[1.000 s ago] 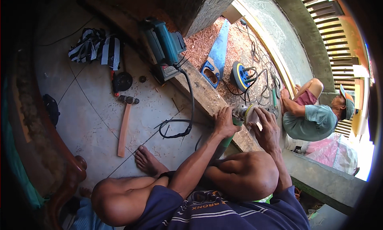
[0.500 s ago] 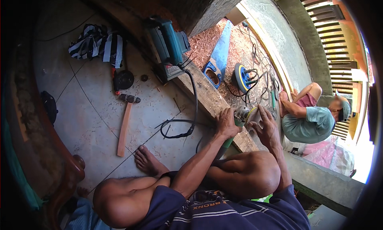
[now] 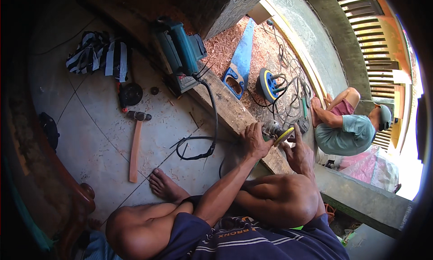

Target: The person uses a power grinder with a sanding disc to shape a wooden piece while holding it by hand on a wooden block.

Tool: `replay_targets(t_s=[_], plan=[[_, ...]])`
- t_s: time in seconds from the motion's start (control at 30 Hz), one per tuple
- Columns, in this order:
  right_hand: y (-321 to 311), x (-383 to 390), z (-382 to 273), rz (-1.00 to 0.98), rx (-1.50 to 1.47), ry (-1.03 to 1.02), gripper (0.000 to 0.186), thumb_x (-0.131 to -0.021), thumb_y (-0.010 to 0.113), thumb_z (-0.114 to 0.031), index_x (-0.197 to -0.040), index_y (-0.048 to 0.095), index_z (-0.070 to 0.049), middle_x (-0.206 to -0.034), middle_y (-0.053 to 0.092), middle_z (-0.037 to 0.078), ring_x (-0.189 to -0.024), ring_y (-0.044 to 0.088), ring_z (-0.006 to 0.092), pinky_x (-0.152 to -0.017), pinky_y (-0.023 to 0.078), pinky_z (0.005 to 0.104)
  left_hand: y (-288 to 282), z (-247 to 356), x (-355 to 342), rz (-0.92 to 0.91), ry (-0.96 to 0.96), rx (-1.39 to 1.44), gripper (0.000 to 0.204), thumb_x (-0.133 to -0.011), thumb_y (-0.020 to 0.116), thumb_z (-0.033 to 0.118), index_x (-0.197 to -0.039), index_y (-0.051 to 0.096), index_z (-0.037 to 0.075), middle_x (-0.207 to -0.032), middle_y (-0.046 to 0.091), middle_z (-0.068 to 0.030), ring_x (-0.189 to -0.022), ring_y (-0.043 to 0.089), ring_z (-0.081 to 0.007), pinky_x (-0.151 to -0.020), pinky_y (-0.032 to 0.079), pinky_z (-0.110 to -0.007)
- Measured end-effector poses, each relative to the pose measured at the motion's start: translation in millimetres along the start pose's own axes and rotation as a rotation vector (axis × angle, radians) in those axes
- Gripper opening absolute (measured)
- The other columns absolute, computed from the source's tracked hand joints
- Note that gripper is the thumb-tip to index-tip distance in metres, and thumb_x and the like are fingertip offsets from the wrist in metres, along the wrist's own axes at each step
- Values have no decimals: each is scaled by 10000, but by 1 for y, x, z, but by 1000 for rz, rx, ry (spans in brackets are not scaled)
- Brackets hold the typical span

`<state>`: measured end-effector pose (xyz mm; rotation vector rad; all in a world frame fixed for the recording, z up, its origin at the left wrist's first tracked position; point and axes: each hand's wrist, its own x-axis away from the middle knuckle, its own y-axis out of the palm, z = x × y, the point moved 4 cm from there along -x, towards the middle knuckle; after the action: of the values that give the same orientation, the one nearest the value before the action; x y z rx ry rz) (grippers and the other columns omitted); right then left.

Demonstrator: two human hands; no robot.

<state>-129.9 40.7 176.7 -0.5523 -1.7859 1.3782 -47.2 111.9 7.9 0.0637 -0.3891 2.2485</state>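
My left hand (image 3: 256, 142) is wrapped around the body of a small angle grinder (image 3: 272, 126), held over a rough wooden plank. Its metal gear head faces away from me, and its green body is mostly hidden under my palm. A round yellow-edged disc (image 3: 284, 136) is on the grinder, turned nearly edge-on. My right hand (image 3: 301, 154) is at the disc's right side, thumb and index finger against its rim, the index pointing up and the other fingers curled. The plank (image 3: 221, 98) runs diagonally under the tool and past my knee.
A teal power planer (image 3: 182, 50) rests on the plank, its black cord looping down. Beyond lie a blue handsaw (image 3: 243, 55), a blue-yellow round pad (image 3: 269, 85) and wood shavings. A hammer (image 3: 136, 147) lies on the tiles. Another person (image 3: 347, 131) sits at right.
The disc has turned from a slanted face to nearly edge-on. My right hand's spread fingers have curled in, leaving the index finger raised. The whole view has shifted slightly.
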Motion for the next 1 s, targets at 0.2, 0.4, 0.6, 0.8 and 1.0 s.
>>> replay_targets(t_s=[0.2,0.4,0.6,0.8,1.0], plan=[[16,-9,28,150,40,-29,728,-1044,542,-526,-1578,372,-61,-1056,766,177,-950,732,415,-797,548,514,0,13,5,20,11,12,708,-684,895,366,-1256,583,88,-1202,645,-116,-1219,560,-340,-1090,334,-525],[9,-20,36,-54,311,305,810,-1064,257,-681,-944,782,-77,-883,719,287,-857,706,491,-775,528,581,-1,20,6,11,2,8,682,-679,896,323,-1237,572,99,-1187,634,-111,-1209,558,-336,-1085,337,-517],[-4,-6,20,0,238,273,348,-1021,643,-398,-1075,766,-78,-943,714,244,-898,726,419,-749,583,476,-3,13,4,24,-12,-16,697,-681,893,311,-1253,558,98,-1204,622,-117,-1221,546,-345,-1088,336,-521],[-2,0,16,43,-254,-201,800,-862,798,-1,-1568,436,-99,-1488,442,181,-1189,651,329,-871,649,359,-5,20,5,25,-11,-9,675,-701,880,341,-1257,567,120,-1183,609,-112,-1208,541,-340,-1072,347,-527],[-2,-7,19,78,-161,-11,687,-939,777,-211,-1532,471,-49,-1313,620,220,-1068,726,295,-794,604,401,-6,18,3,23,4,-24,662,-716,869,360,-1272,582,143,-1165,600,-105,-1190,543,-329,-1063,355,-523]])
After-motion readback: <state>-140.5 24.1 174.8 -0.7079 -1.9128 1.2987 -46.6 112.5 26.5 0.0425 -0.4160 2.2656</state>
